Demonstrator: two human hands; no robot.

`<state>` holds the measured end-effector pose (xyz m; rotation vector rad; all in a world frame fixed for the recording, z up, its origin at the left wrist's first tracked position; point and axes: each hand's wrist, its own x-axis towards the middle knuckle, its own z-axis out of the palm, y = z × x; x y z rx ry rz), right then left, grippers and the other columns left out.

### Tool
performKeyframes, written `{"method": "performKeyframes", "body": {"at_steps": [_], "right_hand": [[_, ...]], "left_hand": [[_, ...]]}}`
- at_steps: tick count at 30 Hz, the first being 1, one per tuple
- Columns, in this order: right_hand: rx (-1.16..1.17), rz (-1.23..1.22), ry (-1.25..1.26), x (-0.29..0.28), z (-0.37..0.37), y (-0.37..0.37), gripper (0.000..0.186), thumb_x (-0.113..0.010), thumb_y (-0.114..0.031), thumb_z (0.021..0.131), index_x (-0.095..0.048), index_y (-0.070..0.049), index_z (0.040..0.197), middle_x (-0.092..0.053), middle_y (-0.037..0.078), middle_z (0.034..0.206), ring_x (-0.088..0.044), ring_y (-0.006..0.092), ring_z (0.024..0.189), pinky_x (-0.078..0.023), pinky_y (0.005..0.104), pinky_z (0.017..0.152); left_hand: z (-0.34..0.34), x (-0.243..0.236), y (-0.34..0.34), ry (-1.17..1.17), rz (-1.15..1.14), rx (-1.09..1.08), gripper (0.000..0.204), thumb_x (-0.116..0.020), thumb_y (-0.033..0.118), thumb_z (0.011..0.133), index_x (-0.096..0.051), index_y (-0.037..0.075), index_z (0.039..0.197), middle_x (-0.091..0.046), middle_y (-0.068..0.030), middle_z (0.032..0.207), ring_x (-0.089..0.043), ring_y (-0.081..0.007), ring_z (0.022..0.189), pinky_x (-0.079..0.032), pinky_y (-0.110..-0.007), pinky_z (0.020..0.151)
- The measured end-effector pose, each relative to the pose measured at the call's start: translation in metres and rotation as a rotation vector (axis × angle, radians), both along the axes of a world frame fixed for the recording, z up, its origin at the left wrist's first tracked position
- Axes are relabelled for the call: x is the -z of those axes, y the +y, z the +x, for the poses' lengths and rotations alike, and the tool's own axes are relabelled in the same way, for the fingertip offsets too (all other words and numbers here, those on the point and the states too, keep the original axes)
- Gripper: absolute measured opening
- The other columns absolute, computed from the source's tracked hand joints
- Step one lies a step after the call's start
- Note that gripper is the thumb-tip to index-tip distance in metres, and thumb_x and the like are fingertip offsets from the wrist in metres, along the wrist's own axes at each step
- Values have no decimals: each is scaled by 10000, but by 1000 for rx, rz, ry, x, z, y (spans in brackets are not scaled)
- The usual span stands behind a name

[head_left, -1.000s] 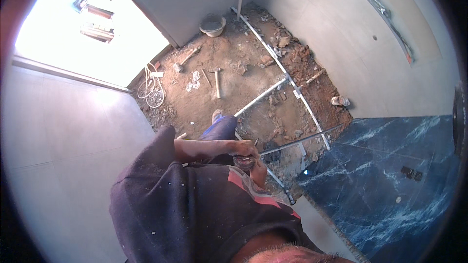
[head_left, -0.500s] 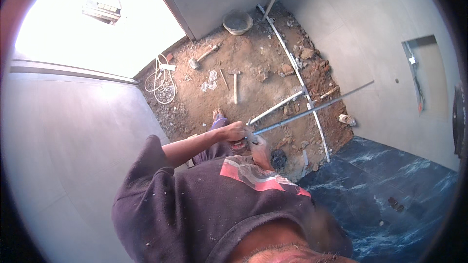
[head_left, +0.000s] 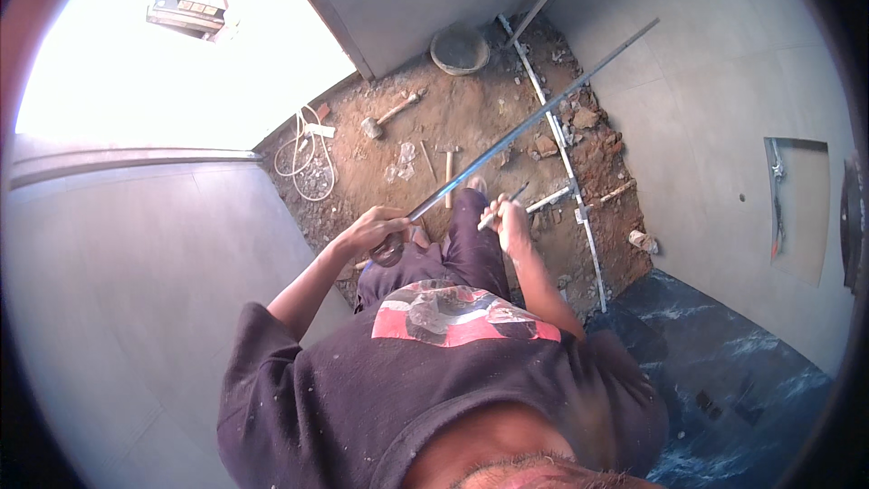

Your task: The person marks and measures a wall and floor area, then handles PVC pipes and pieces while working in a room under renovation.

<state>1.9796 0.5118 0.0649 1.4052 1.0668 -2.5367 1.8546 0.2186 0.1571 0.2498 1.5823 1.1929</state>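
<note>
My left hand (head_left: 376, 226) is closed round the near end of a long, thin metal bar (head_left: 516, 134), bluish near my hand and grey farther along. The bar slants away to the upper right, across the dirt floor and in front of the right wall. Just below that hand is a rounded dark brown thing (head_left: 387, 251) whose kind I cannot make out. My right hand (head_left: 513, 225), apart from the bar, grips a slim pen-like tool (head_left: 487, 220) with a pale lower end and a dark tip.
On the dirt floor (head_left: 380, 177) lie a sledgehammer (head_left: 373, 128), a hammer (head_left: 448, 183), clear plastic scraps and a looped pale hose (head_left: 328, 172). A basin (head_left: 460, 50) stands at the far wall. White pipe (head_left: 563, 152) runs through rubble at right, beside dark blue tiles (head_left: 724, 344).
My hands, together at the bar's end before, are now apart. The left has moved left with the bar, whose far end has swung upward. The pen-like tool now shows in my right hand.
</note>
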Motion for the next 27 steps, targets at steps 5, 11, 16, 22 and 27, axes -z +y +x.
{"method": "performKeyframes", "body": {"at_steps": [5, 11, 16, 22, 27], "right_hand": [[-39, 53, 197, 12, -134, 52, 28, -510, -97, 847, -509, -74, 830, -622, 76, 864, -594, 163, 676, -536, 321, 615], [-26, -3, 353, 27, -272, 103, 126, -513, -85, 822, -567, -72, 935, -696, 142, 1084, -557, 134, 679, -477, 270, 607], [69, -71, 510, 55, -335, 145, 36, -556, -152, 886, -530, -129, 877, -709, 140, 1032, -473, 60, 562, -372, 213, 478], [24, 372, 595, 147, -408, 144, 236, -608, -79, 969, -430, -154, 834, -712, 148, 905, -394, 13, 485, -324, 180, 425], [-49, 603, 838, 239, -440, 133, 262, -561, 3, 971, -355, -147, 910, -699, 195, 949, -406, 5, 511, -332, 163, 431]], "left_hand": [[-42, 1, -16, -37, -126, -80, 289, -567, 248, 994, -698, 13, 887, -616, 21, 732, -544, -74, 680, -444, -254, 626], [-110, 20, -20, -55, -219, -79, 290, -580, 250, 981, -691, 7, 867, -657, -16, 794, -585, -108, 771, -477, -306, 723], [-165, 68, -39, -132, -358, -103, 282, -615, 251, 961, -727, -2, 1011, -672, 4, 793, -583, -80, 727, -478, -260, 688], [-250, 212, -77, -133, -245, -187, 268, -708, 246, 886, -727, -13, 952, -708, -44, 783, -638, -108, 695, -513, -264, 654], [-309, 370, -99, -61, -131, -361, 303, -810, 283, 813, -676, 12, 825, -696, -71, 730, -644, -129, 621, -522, -281, 577]]}}
